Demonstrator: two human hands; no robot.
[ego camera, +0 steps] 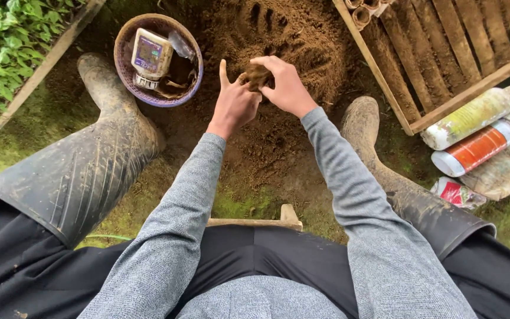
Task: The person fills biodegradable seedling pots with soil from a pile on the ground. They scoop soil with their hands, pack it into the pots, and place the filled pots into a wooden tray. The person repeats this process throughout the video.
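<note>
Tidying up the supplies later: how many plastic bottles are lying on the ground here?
2. A pale bottle and an orange-labelled bottle lie side by side right of the wooden tray. Another container at the right edge may be a third.

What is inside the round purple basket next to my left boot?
The basket holds a pale rectangular packet standing upright, a clear plastic scrap and crumpled brownish wrapping. The packet covers the basket floor beneath it, so anything underneath is hidden.
</note>
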